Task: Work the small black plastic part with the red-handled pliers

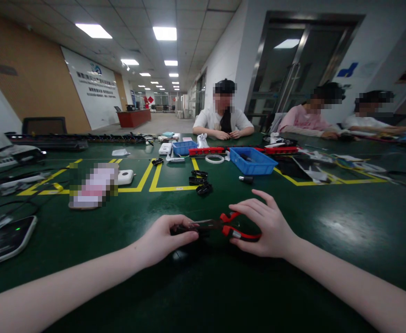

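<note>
Red-handled pliers (223,225) lie between my two hands, just above the green table (327,240). My right hand (265,226) curls round the red handles, thumb underneath and fingers spread over the top. My left hand (166,237) is closed in a pinch on a small dark part (182,229) that meets the pliers' jaws. What that part is I cannot make out. Several small black parts (200,181) lie on the table a little beyond my hands.
A blue bin (253,160), a smaller blue bin (184,147), a tape roll (214,158), red strips (206,151) and a small black cylinder (246,179) sit mid-table. Yellow tape lines (170,188) mark zones. Devices and cables crowd the left. Three people sit across the far side.
</note>
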A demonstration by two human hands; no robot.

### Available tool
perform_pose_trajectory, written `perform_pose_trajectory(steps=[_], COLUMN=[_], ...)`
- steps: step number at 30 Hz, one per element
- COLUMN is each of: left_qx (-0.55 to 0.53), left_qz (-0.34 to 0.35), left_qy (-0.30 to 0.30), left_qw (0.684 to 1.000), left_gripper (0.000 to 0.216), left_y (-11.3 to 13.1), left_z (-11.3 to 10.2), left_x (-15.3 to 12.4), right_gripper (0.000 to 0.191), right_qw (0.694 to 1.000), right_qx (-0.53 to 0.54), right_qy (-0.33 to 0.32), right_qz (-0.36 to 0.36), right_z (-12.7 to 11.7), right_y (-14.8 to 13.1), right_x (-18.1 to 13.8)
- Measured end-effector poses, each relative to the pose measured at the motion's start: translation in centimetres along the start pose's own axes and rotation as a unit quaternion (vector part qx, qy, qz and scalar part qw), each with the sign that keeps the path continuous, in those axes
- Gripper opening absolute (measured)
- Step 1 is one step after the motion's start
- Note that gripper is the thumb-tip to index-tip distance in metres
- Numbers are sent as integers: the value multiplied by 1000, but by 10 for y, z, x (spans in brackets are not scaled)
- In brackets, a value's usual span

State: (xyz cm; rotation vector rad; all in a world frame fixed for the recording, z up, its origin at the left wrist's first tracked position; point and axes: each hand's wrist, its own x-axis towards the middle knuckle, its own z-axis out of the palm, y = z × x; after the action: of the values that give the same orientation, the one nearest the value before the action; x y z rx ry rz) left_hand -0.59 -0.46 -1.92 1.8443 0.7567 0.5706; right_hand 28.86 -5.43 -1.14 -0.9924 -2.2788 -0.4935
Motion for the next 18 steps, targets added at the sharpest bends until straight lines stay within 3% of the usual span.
perform_pose_trajectory(steps=[18], left_qx=[54], left_qz=[85], left_qy=[24], left_qw=[995], left_gripper=[14], left_y=[-7], left_z=[2], left_x=[2], right_gripper=[48], right_qw=[996], right_qx=[55], right_qy=[-51], right_qz=[46], right_z=[-4], right_y=[-6], right_x=[2])
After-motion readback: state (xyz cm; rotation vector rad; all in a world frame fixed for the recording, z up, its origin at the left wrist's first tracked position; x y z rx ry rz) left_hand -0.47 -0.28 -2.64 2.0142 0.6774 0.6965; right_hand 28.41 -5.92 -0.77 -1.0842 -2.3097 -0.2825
